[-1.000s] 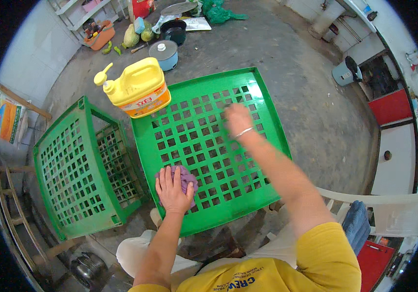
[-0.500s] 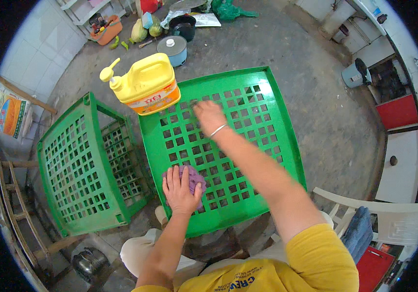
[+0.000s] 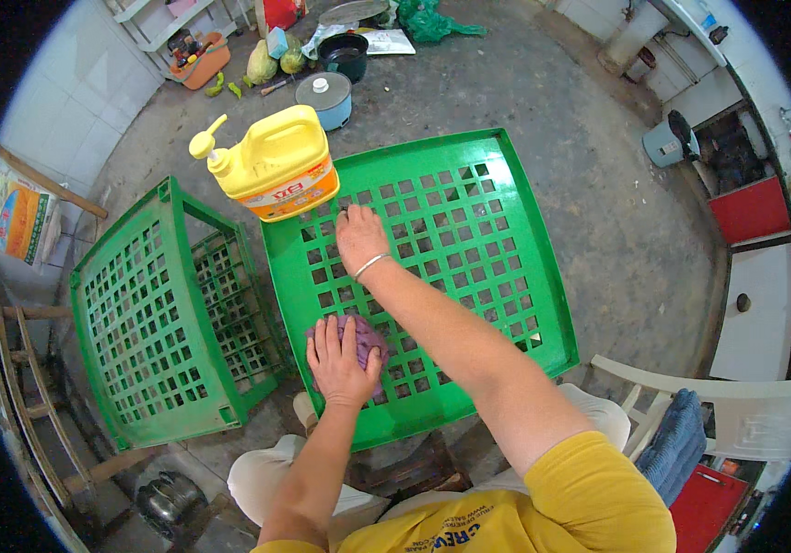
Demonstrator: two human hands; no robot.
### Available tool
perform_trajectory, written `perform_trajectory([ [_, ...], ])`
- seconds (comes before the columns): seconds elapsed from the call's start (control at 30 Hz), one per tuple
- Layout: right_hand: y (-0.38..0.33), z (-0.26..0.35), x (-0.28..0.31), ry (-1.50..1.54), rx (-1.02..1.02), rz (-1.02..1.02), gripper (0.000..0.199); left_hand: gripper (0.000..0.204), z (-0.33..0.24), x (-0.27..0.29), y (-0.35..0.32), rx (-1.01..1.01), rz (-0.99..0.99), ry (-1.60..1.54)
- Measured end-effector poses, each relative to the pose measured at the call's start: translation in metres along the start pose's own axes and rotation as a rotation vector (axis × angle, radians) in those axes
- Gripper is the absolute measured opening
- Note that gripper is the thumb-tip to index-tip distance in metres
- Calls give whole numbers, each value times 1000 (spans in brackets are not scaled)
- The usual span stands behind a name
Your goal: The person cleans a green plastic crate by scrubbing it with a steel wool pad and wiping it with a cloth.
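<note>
A green plastic rack panel (image 3: 451,369) with a raised rim and a grid of square holes lies flat before me. My left hand (image 3: 340,369) rests on a crumpled purple cloth (image 3: 372,339) near the panel's left front edge, its fingers spread over it. Farther up, my right hand (image 3: 360,238) is closed and pressed to the grid; whatever it grips is hidden under the fingers. Just beyond it, a yellow pump jug (image 3: 275,157) with an orange label stands on the panel's far left corner.
A second green rack (image 3: 142,323) stands on its side at left. Behind the panel are a lidded blue pot (image 3: 325,97), a black pot (image 3: 344,55) and green melons (image 3: 263,63). A white chair (image 3: 755,419) with a blue cloth (image 3: 673,438) stands at right.
My right hand has moved left and slightly toward me across the grid, nearer the jug. My left hand stays on the purple cloth.
</note>
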State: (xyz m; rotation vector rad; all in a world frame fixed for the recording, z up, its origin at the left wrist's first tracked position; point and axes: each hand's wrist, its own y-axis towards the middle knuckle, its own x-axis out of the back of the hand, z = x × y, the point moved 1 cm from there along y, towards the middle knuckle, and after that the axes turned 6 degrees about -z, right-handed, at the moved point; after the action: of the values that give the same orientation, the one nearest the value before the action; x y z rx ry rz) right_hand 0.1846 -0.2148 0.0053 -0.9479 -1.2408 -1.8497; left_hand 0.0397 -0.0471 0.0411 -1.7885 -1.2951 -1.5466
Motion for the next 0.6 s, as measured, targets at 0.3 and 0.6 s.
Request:
perform_trajectory([
  [0.3, 21, -134, 64, -146, 90, 166, 25, 62, 7, -1, -4, 10, -15, -31],
  [0.6, 18, -76, 29, -150, 59, 143, 20, 61, 2, 1, -2, 8, -3, -34],
])
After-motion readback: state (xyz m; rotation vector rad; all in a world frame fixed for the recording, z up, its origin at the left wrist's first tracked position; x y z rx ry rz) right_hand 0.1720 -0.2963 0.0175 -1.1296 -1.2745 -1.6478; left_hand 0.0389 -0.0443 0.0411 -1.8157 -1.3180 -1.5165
